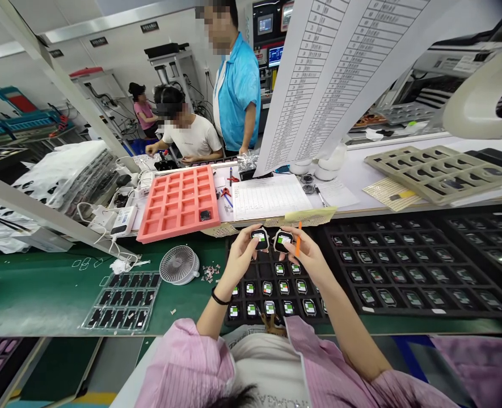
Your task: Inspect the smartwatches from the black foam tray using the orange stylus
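Note:
My left hand (246, 249) grips a smartwatch body (260, 240) by its edges, its lit screen facing up. Close beside it, a second smartwatch body (283, 242) is held in my right hand (305, 249), also with a lit screen showing green and white. A thin orange stick-like tool (299, 239) stands up between the fingers of my right hand. Below both hands lies a black foam tray (257, 272) with rows of similar watch bodies, many with green and white screens. My forearms hide parts of this tray.
More black trays of watch bodies (412, 272) lie to the right. A small fan (180, 264) and a clear tray of black parts (123, 300) sit left on the green mat. A pink tray (182, 204) and paper sheets (271, 198) rest on the shelf. Co-workers (237, 90) are beyond.

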A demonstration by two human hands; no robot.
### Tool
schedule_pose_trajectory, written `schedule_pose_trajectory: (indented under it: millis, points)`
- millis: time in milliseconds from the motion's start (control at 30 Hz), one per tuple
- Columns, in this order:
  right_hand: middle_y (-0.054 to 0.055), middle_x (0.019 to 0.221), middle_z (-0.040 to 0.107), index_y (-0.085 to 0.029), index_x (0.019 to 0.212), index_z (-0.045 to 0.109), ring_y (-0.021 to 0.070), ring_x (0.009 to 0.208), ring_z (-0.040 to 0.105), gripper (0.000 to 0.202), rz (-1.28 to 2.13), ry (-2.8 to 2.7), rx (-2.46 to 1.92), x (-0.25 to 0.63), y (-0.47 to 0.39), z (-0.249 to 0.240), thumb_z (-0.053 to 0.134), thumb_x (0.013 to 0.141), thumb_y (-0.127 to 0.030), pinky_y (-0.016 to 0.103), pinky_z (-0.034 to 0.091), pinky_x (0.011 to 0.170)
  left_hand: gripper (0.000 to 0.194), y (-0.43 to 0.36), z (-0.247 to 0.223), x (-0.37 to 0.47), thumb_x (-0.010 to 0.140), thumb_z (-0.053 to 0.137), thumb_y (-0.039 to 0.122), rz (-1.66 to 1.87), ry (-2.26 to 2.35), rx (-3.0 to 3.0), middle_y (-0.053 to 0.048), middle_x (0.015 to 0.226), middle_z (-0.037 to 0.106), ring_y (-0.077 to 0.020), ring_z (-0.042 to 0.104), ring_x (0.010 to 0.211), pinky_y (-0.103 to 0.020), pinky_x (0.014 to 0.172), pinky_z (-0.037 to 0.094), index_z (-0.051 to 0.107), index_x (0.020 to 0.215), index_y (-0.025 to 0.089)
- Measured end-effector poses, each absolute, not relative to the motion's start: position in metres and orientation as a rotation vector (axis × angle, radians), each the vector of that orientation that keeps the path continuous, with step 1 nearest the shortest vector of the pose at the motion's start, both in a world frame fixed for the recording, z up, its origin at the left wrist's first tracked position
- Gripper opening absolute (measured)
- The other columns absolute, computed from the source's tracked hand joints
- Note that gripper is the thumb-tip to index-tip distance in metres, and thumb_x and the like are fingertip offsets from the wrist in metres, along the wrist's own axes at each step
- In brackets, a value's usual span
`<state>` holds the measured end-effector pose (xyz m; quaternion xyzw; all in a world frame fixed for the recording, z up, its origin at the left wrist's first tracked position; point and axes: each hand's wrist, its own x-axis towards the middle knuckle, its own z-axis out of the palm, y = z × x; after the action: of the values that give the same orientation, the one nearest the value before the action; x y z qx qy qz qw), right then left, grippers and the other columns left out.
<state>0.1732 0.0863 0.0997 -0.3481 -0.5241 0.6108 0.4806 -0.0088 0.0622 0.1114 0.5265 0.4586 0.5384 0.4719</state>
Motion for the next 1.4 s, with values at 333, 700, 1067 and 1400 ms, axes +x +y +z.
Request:
schedule_pose_trajectory:
  millis: [333, 700, 1067, 1400]
  points:
    - [-0.001, 0.074, 0.055, -0.024, 0.109, 0.061, 0.0123, 0.051, 0.06, 0.031, 1.48, -1.264, -0.894, 0.174, 0.085, 0.104, 0.058, 0.087, -0.046, 0.022, 0.029, 0.038, 0.039, 0.062, 0.114, -0.008, 0.09, 0.051, 0.049, 1.296, 1.147, 1.237, -0.006, 0.091, 0.064, -0.0119, 0.058, 0.062, -0.021, 0.049, 0.039, 0.063, 0.11, 0.017]
    - [0.005, 0.095, 0.061, -0.028, 0.124, 0.052, 0.0132, 0.059, 0.057, 0.049, 1.479, -1.379, -0.846, 0.183, 0.091, 0.089, 0.07, 0.08, -0.037, 0.024, 0.038, 0.04, 0.052, 0.063, 0.109, -0.007, 0.084, 0.064, 0.037, 1.244, 1.084, 1.286, -0.01, 0.116, 0.057, -0.0137, 0.059, 0.079, -0.021, 0.057, 0.043, 0.047, 0.131, 0.021]
    - [0.002, 0.086, 0.061, -0.024, 0.106, 0.063, 0.01, 0.049, 0.054, 0.036, 1.488, -1.205, -0.965, 0.175, 0.087, 0.107, 0.069, 0.078, -0.046, 0.025, 0.04, 0.039, 0.037, 0.065, 0.11, -0.006, 0.086, 0.058, 0.046, 1.283, 1.176, 1.228, -0.002, 0.079, 0.059, -0.0074, 0.045, 0.055, -0.018, 0.044, 0.035, 0.062, 0.108, 0.017]
    - [0.001, 0.08, 0.061, -0.025, 0.104, 0.063, 0.0114, 0.049, 0.055, 0.038, 1.449, -1.267, -0.97, 0.177, 0.09, 0.094, 0.072, 0.075, -0.048, 0.03, 0.052, 0.048, 0.037, 0.064, 0.108, -0.007, 0.084, 0.062, 0.042, 1.216, 1.097, 1.308, -0.008, 0.104, 0.062, -0.0122, 0.058, 0.074, -0.023, 0.06, 0.053, 0.059, 0.112, 0.018]
